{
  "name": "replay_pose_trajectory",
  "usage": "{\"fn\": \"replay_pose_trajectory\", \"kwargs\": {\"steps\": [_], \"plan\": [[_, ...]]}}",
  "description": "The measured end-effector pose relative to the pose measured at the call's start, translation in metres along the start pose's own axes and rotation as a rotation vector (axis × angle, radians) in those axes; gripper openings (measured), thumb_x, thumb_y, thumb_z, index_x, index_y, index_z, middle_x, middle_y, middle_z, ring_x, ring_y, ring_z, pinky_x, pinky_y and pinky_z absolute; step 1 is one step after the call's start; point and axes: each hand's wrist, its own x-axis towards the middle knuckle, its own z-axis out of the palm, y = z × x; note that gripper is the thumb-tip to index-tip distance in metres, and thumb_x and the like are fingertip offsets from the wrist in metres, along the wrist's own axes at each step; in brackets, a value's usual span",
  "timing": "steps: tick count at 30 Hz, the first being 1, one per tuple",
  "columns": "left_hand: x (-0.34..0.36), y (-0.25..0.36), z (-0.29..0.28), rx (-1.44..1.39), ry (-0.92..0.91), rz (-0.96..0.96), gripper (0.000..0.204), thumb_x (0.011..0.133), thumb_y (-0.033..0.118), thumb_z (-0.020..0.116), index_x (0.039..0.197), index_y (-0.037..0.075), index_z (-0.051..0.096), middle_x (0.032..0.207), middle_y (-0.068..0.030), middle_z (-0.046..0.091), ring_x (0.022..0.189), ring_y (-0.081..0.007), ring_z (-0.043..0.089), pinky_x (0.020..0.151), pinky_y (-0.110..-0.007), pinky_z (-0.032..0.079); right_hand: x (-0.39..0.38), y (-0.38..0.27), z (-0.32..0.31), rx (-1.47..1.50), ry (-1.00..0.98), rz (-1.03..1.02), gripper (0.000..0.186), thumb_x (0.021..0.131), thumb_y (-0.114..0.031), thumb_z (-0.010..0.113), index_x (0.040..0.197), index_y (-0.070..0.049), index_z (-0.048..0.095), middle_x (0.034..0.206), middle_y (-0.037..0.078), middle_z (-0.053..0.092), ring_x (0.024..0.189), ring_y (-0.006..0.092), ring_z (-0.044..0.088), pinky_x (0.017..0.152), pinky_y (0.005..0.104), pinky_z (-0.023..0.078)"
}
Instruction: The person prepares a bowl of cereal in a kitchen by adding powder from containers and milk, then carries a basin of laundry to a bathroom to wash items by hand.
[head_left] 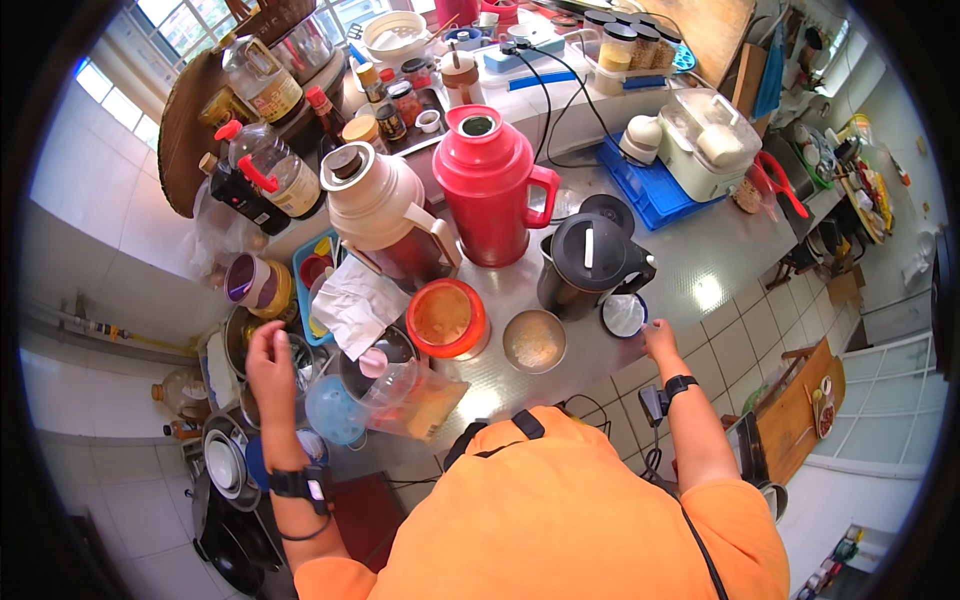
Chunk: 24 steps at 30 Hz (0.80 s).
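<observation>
My left hand is raised over the pots and bowls at the counter's left end, fingers stretched and apparently holding nothing. At the front edge, my right hand has its fingers curled closed beside a small white round dish with a dark rim. Whether they grip its rim is too small to tell. Between my hands stand a red-rimmed tub and a small metal bowl with pale contents. Behind them are a dark electric kettle, an uncapped pink thermos and a stoppered cream-and-brown thermos.
A white cloth and clear plastic containers crowd the left front. Bottles and jars line the back left. A blue tray, a white steamer and loose black cables lie at the back right.
</observation>
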Motion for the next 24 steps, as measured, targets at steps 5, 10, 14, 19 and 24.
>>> {"fn": "replay_pose_trajectory", "kwargs": {"steps": [5,10,14,19,24], "plan": [[-0.058,0.046,0.064,-0.118,-0.248,0.065,0.015,0.086,0.008,0.056,0.099,-0.001,0.059,0.083,-0.0037,0.06,0.075,-0.0087,0.055,0.067,-0.022,0.044,0.061,0.043,0.007,-0.229,0.085,-0.184,0.024,0.082,-0.024,0.061,0.083,-0.004,0.049,0.06,0.009,0.058,0.043,0.0197,0.056,0.038,0.0326,0.044],[-0.081,0.054,0.1,-0.073,-0.287,0.01,0.018,0.083,0.006,0.058,0.1,0.0,0.059,0.083,-0.007,0.06,0.075,-0.0144,0.058,0.069,-0.025,0.046,0.027,-0.001,-0.014,-0.262,-0.049,-0.156,0.017,0.076,-0.013,0.059,0.071,-0.004,0.046,0.059,0.009,0.056,0.043,0.0197,0.056,0.038,0.0314,0.046],[-0.075,0.048,0.11,0.053,-0.294,0.146,0.036,0.075,0.006,0.063,0.11,0.003,0.056,0.095,-0.011,0.055,0.091,-0.0246,0.056,0.081,-0.032,0.045,-0.009,-0.012,-0.049,0.11,-0.112,-0.227,0.016,0.07,-0.007,0.061,0.065,-0.005,0.045,0.054,0.01,0.054,0.046,0.0205,0.057,0.045,0.0325,0.048],[-0.064,0.023,0.115,0.15,-0.357,0.317,0.085,0.067,0.021,0.072,0.137,0.004,0.027,0.133,-0.0211,0.034,0.124,-0.0361,0.034,0.103,-0.039,0.028,-0.095,-0.074,-0.068,0.233,-0.43,-0.353,0.013,0.079,-0.002,0.057,0.08,-0.004,0.044,0.065,0.006,0.055,0.052,0.0136,0.058,0.044,0.0253,0.048],[-0.05,0.013,0.131,0.203,-0.551,0.344,0.115,0.057,0.036,0.081,0.14,-0.003,0.013,0.143,-0.0237,0.022,0.133,-0.037,0.023,0.109,-0.045,0.018,-0.178,-0.171,-0.041,0.451,-0.649,-0.347,0.022,0.082,-0.003,0.058,0.1,-0.003,0.043,0.074,0.005,0.057,0.054,0.0127,0.057,0.045,0.0243,0.048]]}}
